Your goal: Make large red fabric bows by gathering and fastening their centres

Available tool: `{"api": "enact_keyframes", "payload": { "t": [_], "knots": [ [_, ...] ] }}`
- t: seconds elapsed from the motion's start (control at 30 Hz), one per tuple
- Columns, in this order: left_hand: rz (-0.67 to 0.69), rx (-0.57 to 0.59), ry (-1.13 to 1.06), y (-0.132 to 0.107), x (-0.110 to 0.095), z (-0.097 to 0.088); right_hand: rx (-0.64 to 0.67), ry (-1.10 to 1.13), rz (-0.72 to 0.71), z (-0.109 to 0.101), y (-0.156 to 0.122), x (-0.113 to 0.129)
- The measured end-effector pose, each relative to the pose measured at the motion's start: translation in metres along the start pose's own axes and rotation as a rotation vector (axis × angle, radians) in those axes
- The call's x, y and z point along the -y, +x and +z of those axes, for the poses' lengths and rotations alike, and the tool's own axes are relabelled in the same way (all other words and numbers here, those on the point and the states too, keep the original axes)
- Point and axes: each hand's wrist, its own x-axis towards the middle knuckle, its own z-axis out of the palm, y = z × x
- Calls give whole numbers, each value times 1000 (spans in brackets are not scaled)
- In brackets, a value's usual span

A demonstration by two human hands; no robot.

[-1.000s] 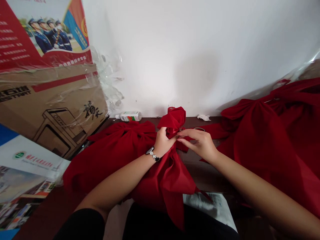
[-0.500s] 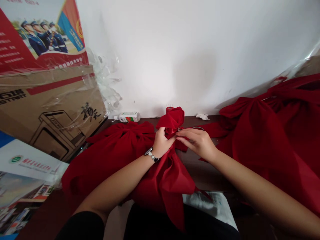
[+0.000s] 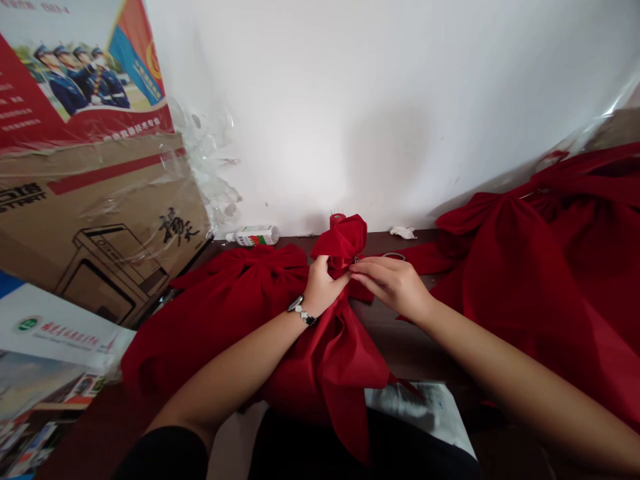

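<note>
Item under inspection: the red cloth bow (image 3: 280, 313) is lying at the middle of the table (image 3: 395, 337), its wings spreading to the left and its tails hanging over the near edge toward the person's lap. Its gathered centre (image 3: 345, 240) is standing up in a bunched loop.

Hands: the left hand (image 3: 323, 287), with a wristwatch (image 3: 301, 311) on its wrist, is closing around the gather from the left and holding it bunched. The right hand (image 3: 393, 283) is meeting it from the right, fingertips pinched narrow against the same gather. A small metal glint (image 3: 356, 259) is showing between the 2 hands; it is too small to identify.

Surroundings: a small red object with thin pins (image 3: 337, 217) is standing just behind the loop, against the wall. A white bottle (image 3: 256, 235) is lying on its side at the back of the table, to the left. A cardboard box (image 3: 100, 220) is leaning at the far left. A heap of red cloth (image 3: 540, 267) is filling the right side, well apart from the bow. A printed sheet (image 3: 420, 407) is lying partly under the tails.

Risk, as judged: the gather is depending on the left hand's squeeze, so any slackening there would be letting the folds spread. If the metal piece is sharp, fingertips working this close together would be risking a prick. The overhanging tails could be dragging the bow off the edge.
</note>
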Motion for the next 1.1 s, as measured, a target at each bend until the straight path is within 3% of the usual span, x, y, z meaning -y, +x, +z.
{"api": "enact_keyframes", "payload": {
  "t": [0.63, 1.1],
  "knots": [
    [-33, 9, -39, -1, -3, 0, 64, -278, -104, 0, 0, 1],
    [-35, 17, -79, 0, -6, 0, 84, -274, -68, 0, -1, 2]
  ]
}}
